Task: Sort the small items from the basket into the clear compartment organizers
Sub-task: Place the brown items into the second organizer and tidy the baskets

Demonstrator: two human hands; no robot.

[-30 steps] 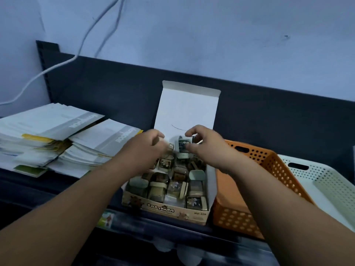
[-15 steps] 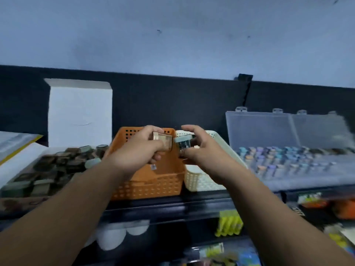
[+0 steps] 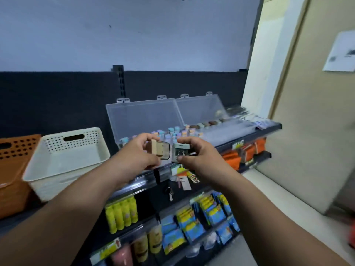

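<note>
1. The orange perforated plastic basket is cut off at the left edge. The cream perforated plastic basket beside it shows whole, and I see nothing inside it.
2. The second clear organizer and the right end of the shelf are motion-blurred. Brownish pieces lie in a row there, but I can't tell what kind.
3. The near clear plastic compartment organizer stands with its lid up. The pastel-capped small pieces in its compartments are too small to identify, and the hands partly block them.
4. The left hand has its fingers curled, thumb on top. It pinches a small tan block in a clear plastic case, whose left end is hidden in the grip.
5. The right hand is curled too and pinches a small clear case with a pale green cap. What is inside is dark and unclear.
6. The two items are held just beside each other, not touching, in the air in front of the near organizer and above the shelf's front edge.
7. Compared with half a second ago, the view has swung right and the open cardboard box is out of frame. The hands sat in front of the baskets then and are in front of the organizers now. Both grips are the same.
</note>
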